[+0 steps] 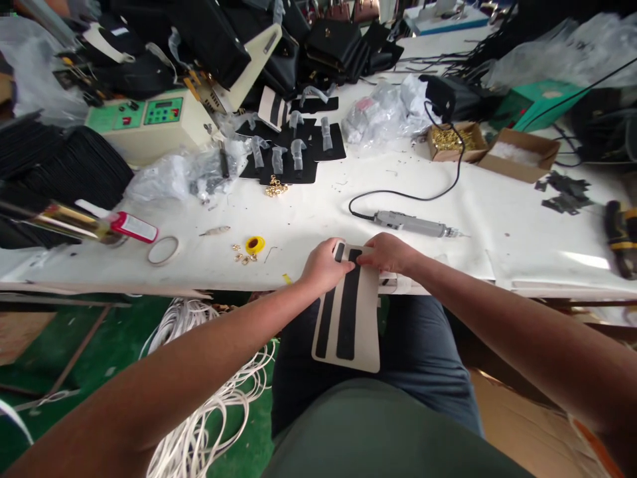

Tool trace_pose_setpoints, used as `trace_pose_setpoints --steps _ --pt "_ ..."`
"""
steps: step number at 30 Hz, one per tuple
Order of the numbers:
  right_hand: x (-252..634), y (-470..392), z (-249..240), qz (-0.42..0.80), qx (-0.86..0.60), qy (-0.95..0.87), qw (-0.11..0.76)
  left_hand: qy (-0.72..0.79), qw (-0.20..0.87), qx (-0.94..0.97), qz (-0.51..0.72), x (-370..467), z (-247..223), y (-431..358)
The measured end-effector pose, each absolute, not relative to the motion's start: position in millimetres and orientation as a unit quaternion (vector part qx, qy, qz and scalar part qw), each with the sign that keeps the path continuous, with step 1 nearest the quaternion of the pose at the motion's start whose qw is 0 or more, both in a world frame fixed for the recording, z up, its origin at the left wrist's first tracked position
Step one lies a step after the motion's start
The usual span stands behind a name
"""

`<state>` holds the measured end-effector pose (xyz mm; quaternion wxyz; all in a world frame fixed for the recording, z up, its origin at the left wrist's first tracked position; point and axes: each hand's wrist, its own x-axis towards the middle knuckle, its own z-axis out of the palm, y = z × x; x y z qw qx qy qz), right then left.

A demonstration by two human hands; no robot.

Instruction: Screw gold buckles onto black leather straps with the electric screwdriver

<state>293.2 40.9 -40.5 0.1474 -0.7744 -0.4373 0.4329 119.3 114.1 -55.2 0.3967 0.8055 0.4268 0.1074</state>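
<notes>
A beige panel with dark stripes [368, 318] hangs from the table's front edge down over my lap. My left hand [326, 267] grips its upper left part, thumb lying on the stripes. At the upper right corner my right hand [385, 255] pinches the same panel, its fingers close to my left thumb. Just beyond my hands a grey electric screwdriver [411, 224] lies on the white table [308, 219], its black cable curling back. To the left are a yellow tape roll [255, 245] and small gold metal pieces [245, 259].
Black panels with plastic-wrapped fittings [316, 143] lie farther back, near a control box [149, 123]. Boxes of gold parts [455, 141] and white pieces [520, 156] stand right. A red-labelled bottle [134, 227] and a tape ring [162, 250] lie left; pliers [622, 239] at far right.
</notes>
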Motion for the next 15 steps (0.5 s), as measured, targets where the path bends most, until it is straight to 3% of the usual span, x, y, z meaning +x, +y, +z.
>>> trace_pose_setpoints --steps 5,15 --pt "293.7 42.4 -41.6 0.424 -0.777 -0.443 0.144 0.309 0.230 0.901 0.198 107.4 -66.9 107.4" --pt "292.7 46.8 -36.2 0.386 -0.791 -0.457 0.128 0.253 0.231 0.919 0.197 106.6 -83.1 113.4"
